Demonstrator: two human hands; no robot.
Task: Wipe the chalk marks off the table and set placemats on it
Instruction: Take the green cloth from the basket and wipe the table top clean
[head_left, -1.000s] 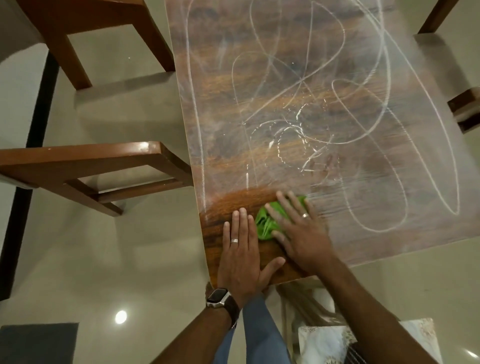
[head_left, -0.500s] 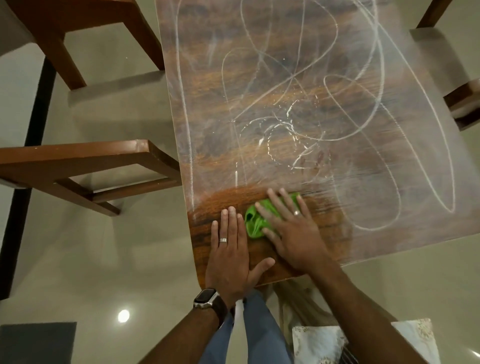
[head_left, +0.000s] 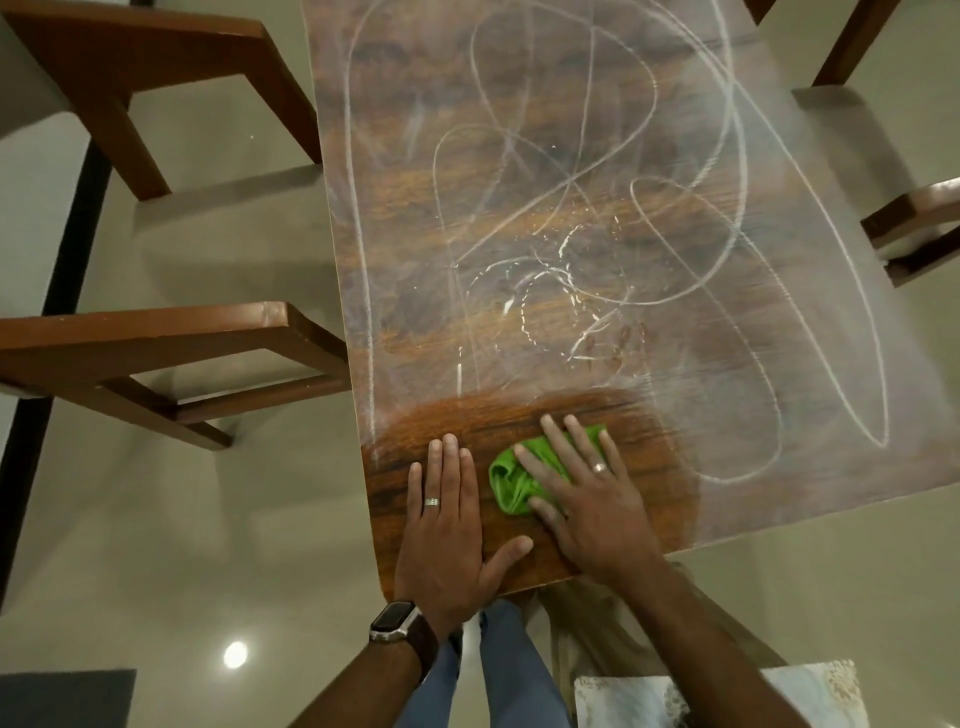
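Sliding leftward since before, the green cloth (head_left: 511, 480) sits pressed under the flat right hand (head_left: 587, 499), left hand (head_left: 447, 525) flat on the table (head_left: 649, 457); wiping continues, with chalk marks (head_left: 571, 218) beyond needing longer strokes.

Person's going bare-armed here, no sleeves showing. Left hand (head_left: 447, 525) is wearing a silver ring (head_left: 431, 502), with a dark-strapped smartwatch (head_left: 397, 621) sitting just behind it on the wrist. Right hand (head_left: 587, 499) is wearing a ring too (head_left: 599, 467). Blue trousers (head_left: 511, 670) are showing below.
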